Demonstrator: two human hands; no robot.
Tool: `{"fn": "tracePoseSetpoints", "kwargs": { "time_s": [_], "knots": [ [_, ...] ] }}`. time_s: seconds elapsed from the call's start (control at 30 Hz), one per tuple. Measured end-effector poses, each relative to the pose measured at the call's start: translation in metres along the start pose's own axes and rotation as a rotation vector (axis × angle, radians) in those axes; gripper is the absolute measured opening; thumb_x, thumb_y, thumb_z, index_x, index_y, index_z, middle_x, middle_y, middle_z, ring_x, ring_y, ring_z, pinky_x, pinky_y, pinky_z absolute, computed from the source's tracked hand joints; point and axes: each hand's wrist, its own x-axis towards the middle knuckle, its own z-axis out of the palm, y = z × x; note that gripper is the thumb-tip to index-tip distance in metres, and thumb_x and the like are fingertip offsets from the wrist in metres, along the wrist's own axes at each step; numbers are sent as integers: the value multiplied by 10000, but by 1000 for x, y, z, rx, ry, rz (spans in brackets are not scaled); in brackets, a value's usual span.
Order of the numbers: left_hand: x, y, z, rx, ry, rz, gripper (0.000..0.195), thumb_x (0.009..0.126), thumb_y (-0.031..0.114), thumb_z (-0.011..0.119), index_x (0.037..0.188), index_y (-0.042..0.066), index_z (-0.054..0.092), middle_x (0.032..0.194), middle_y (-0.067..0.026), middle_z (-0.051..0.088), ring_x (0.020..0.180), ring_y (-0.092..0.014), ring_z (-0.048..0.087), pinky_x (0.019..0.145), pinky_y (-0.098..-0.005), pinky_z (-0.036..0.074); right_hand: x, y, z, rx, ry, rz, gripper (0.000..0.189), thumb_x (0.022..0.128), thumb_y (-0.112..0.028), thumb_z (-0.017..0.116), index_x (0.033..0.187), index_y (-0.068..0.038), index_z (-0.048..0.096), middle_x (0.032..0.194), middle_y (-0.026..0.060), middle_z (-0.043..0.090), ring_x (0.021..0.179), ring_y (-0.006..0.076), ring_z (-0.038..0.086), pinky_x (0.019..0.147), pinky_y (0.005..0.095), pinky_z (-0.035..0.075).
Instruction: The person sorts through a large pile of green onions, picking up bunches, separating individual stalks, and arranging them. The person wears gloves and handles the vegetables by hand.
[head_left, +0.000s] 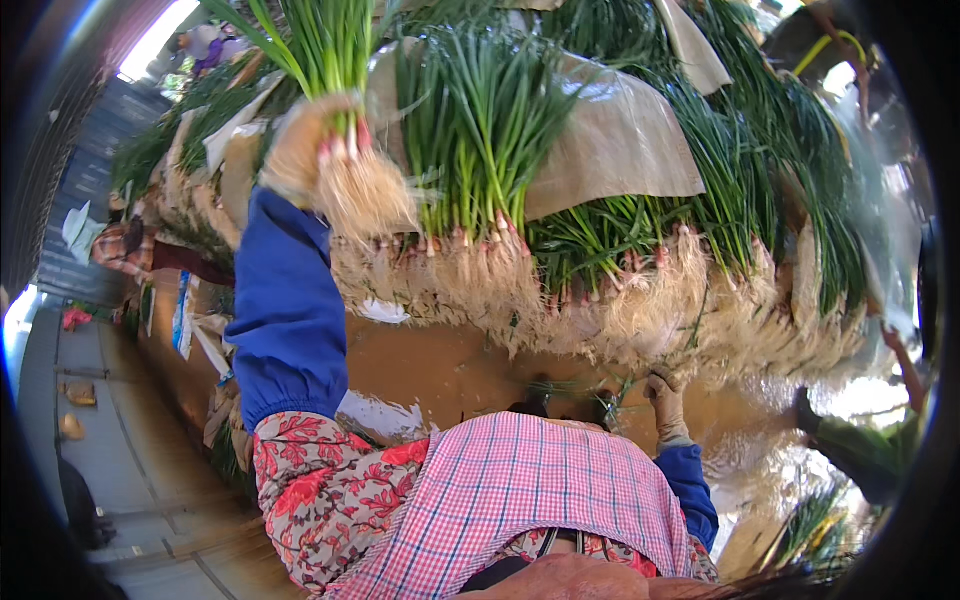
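Note:
My left hand (300, 150), in a tan glove and blue sleeve cover, is raised at the upper left. It grips a bunch of spring onions (349, 142), green leaves up and pale roots hanging down, slightly blurred. Before me lies a long pile of spring onions (480, 150) with roots facing me, partly under a brown sheet (615, 142). My right hand (666, 394), also gloved, is low beside the root edge of the pile. Its fingers look curled, and whether they hold anything cannot be told.
Muddy brown water or wet floor (442, 360) lies between me and the pile. A person in a plaid shirt (124, 251) is at the left; another person's green-clad limb (855, 450) shows at the right. More spring onions (810, 525) lie at the lower right.

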Motion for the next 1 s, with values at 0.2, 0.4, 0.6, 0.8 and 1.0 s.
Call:
{"fn": "tracePoseSetpoints", "kwargs": {
  "time_s": [0.2,0.4,0.6,0.8,1.0],
  "knots": [
    [38,-244,9,-168,-106,-628,258,773,234,662,849,-10,629,627,-131,614,454,-233,587,313,-294,416,-10,29,-35,-1275,-190,-115,342,814,-365,533,1061,-162,655,899,174,653,878,350,617,785,430,477],
    [28,-204,41,57,144,-244,406,754,258,710,993,-39,569,700,-169,647,418,-262,577,319,-332,412,-10,-77,31,-785,-164,-255,299,840,-251,585,1063,-61,642,937,157,660,887,281,638,790,337,490],
    [34,-231,39,610,544,-50,781,685,323,741,1317,39,380,1346,-219,402,1228,-310,414,1041,-361,307,34,-174,86,-838,8,-792,216,829,-179,593,1003,-57,633,967,118,651,833,255,621,763,317,493],
    [-51,-134,139,-43,369,4,218,790,116,629,1006,98,606,843,-51,638,716,-187,593,693,-313,486,66,-148,109,-1711,36,-998,280,799,-317,596,935,-74,629,917,107,596,907,291,545,848,411,414],
    [-139,-155,275,-481,-256,-437,255,903,309,555,950,63,607,808,-62,645,691,-150,609,590,-296,481,31,-155,98,-1215,-208,-1082,243,782,-262,590,942,-89,649,920,84,611,922,266,555,847,409,417]
  ]
}}
